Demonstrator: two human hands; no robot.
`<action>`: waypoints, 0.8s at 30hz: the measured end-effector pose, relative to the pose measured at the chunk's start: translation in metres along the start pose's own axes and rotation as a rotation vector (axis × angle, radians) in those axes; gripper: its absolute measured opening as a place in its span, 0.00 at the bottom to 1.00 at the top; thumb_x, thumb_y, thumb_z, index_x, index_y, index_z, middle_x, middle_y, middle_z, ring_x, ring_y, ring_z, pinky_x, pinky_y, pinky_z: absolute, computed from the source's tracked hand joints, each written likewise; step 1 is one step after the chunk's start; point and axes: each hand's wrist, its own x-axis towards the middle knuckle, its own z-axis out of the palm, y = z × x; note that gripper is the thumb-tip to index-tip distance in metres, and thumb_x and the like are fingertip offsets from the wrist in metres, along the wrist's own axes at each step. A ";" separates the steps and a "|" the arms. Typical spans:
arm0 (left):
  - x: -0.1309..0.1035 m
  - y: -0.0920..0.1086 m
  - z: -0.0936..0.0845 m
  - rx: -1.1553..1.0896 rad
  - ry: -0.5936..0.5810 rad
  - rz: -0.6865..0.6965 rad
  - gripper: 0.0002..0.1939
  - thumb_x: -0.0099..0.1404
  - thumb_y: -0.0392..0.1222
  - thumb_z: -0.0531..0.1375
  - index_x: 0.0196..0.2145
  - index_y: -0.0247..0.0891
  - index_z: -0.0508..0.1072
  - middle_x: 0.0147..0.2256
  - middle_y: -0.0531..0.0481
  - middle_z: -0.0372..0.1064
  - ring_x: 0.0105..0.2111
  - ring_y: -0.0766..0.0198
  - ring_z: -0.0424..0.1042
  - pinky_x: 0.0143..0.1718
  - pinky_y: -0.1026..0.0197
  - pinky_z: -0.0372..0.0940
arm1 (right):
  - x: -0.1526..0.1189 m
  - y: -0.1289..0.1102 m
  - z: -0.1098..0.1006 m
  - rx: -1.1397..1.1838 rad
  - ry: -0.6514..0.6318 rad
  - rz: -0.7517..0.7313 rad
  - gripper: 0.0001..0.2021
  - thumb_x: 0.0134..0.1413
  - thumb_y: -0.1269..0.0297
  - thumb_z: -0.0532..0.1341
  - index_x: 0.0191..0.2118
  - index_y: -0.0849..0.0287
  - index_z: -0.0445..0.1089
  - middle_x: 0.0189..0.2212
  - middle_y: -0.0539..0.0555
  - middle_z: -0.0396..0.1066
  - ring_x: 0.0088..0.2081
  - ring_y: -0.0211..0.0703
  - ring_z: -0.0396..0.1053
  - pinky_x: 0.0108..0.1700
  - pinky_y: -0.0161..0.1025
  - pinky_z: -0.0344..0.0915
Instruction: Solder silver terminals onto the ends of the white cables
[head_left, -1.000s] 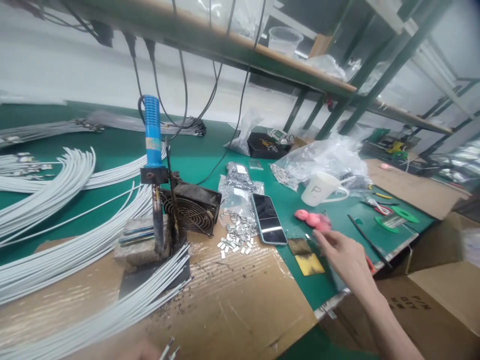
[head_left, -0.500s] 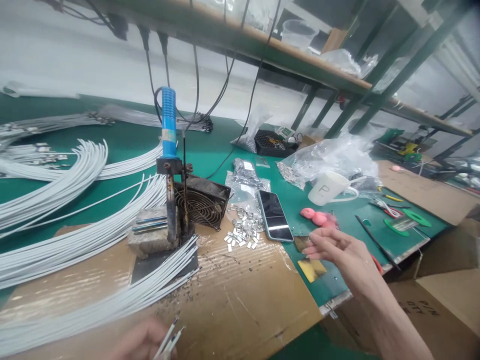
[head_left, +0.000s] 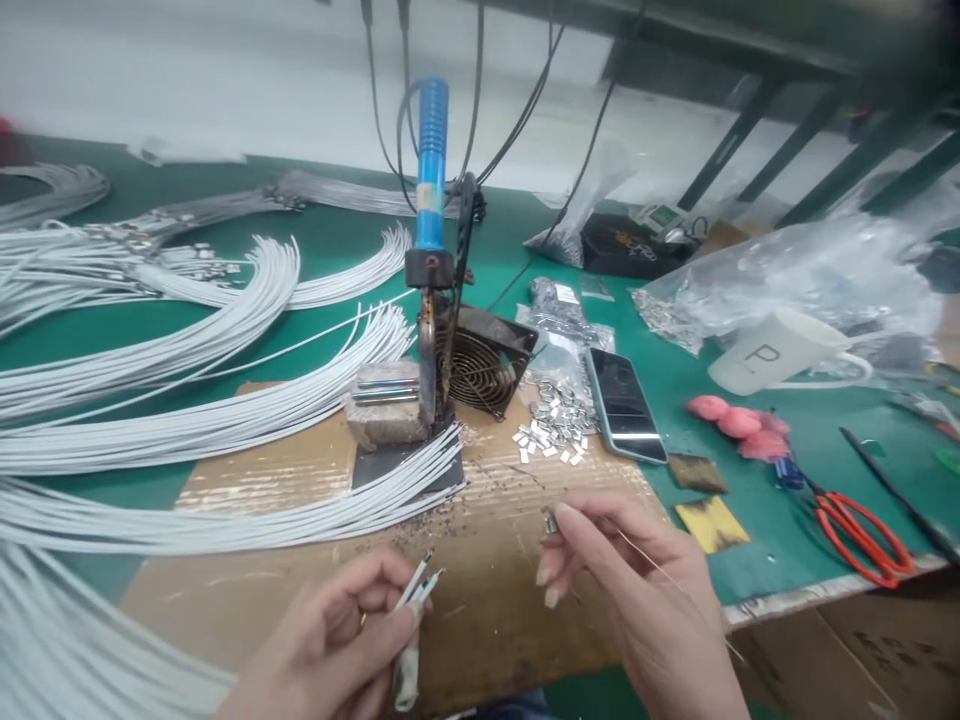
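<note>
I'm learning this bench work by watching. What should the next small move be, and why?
Probably bring the right hand toward the left hand. The right pinches a small piece, too small to identify; the left grips white cables with their tips sticking out, and the two stand apart.

A green bench (head_left: pixel 780 525) carries cardboard (head_left: pixel 495 575), scissors (head_left: pixel 861 540) and white wires (head_left: pixel 217 332)

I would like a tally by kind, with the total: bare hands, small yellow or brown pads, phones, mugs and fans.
Hands: 2 (left hand, right hand)
Pads: 2 (yellow pad, brown pad)
Phone: 1
Mug: 1
Fan: 1
Total: 7
</note>
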 end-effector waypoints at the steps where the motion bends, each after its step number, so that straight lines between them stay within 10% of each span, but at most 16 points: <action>1: 0.000 0.001 0.000 0.001 0.006 -0.002 0.26 0.60 0.63 0.72 0.34 0.36 0.73 0.24 0.57 0.69 0.13 0.84 0.55 0.15 0.75 0.37 | -0.001 0.000 0.003 0.004 -0.011 0.006 0.09 0.57 0.55 0.73 0.35 0.55 0.80 0.21 0.50 0.75 0.22 0.37 0.74 0.26 0.30 0.75; 24: 0.001 0.012 -0.001 -0.036 0.030 -0.006 0.22 0.64 0.59 0.70 0.39 0.37 0.72 0.28 0.56 0.69 0.14 0.84 0.53 0.18 0.72 0.35 | 0.006 0.012 0.005 -0.331 -0.075 -0.087 0.11 0.58 0.52 0.70 0.35 0.54 0.82 0.21 0.50 0.74 0.22 0.39 0.73 0.25 0.32 0.74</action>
